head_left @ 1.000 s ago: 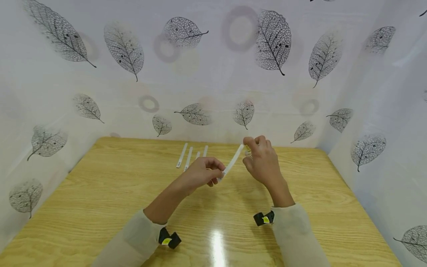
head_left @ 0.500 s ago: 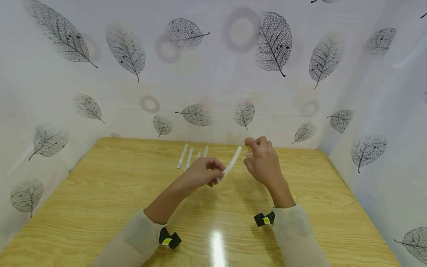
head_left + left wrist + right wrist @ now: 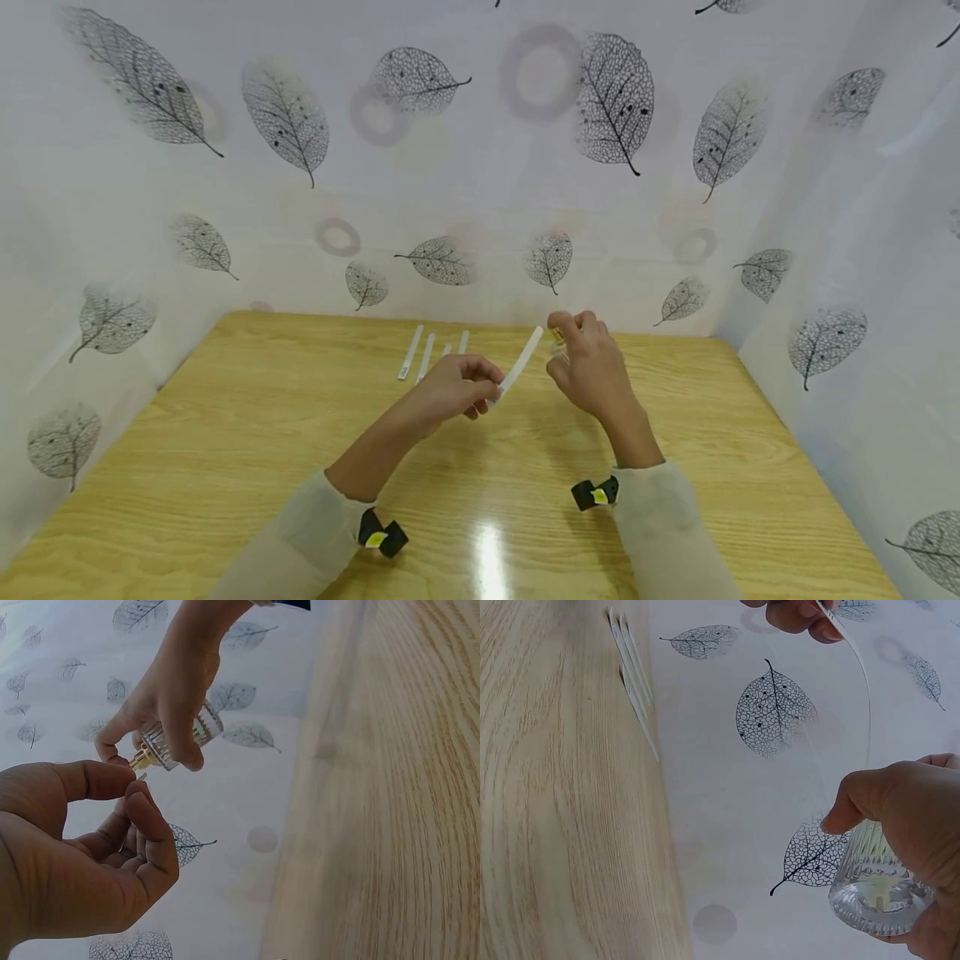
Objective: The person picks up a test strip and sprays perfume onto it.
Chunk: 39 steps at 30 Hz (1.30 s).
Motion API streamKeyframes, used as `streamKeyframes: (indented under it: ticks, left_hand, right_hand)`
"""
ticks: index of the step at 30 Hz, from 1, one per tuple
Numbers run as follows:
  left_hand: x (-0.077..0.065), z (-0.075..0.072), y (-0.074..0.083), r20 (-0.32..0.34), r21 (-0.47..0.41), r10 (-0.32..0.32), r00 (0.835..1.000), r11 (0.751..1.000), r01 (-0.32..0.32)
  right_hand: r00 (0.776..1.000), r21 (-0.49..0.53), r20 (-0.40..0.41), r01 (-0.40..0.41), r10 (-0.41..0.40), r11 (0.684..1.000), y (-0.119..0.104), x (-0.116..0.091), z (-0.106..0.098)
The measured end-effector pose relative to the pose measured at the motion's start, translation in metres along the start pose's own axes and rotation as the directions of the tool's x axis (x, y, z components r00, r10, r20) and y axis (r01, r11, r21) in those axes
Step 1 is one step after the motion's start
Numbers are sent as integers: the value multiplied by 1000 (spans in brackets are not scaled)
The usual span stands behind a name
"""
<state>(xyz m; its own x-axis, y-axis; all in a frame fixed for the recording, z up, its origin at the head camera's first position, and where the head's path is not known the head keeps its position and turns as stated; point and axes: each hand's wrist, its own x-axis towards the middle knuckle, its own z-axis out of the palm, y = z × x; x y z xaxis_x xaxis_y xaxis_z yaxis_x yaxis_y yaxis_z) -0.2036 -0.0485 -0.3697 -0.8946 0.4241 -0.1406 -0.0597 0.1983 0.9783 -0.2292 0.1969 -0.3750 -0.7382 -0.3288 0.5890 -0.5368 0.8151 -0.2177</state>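
Note:
My left hand pinches the lower end of a thin white paper test strip between thumb and fingers, above the table. The strip curves upward, its free end near my right hand. That hand grips a ribbed clear glass perfume bottle, fingers round its body. In the left wrist view the bottle's gold spray nozzle points toward the strip, with a fingertip on its top. Most of the bottle is hidden behind the right hand in the head view.
Several more white strips lie side by side at the back of the wooden table, partly behind the left hand. A leaf-patterned sheet rises along the table's back and sides. Each sleeve carries a small black wrist camera.
The free tip of the paper strip has shifted slightly left, away from the bottle. Both hands keep their holds and nearly the same places.

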Motion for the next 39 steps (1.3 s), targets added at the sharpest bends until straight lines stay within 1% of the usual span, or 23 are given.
streamKeyframes:
  ticks: [6,11,17,23,28,32,36,39]
  left_hand:
    - [3,-6,-7,-14,-7,-23,1000,1000,23]
    - [7,-11,-13,-38,-17,-50,998,999,49]
    - [15,-18,-23,-79,-22,-74,994,997,73]
    - [22,-23,-31,-109,-21,-106,988,994,104]
    - [29,-26,-35,-109,-13,-129,986,992,129]
    - [33,-27,-40,-121,-2,-151,981,988,152]
    - [38,-26,-45,-150,49,-166,975,983,175]
    - [41,-25,-47,-170,80,-169,971,980,184]
  right_hand:
    - [998,96,56,-14,8,995,2,-1,2]
    - [997,188,83,-22,7,982,3,0,2]
    - [992,242,129,-38,6,970,4,1,1]
    - [976,288,215,-90,27,953,9,0,0]
    - [965,310,260,-99,15,946,15,2,2]
    - [954,328,300,-129,26,936,19,2,6]
    - [939,337,338,-182,61,924,23,1,10]
    - [929,354,359,-224,89,908,27,0,15]
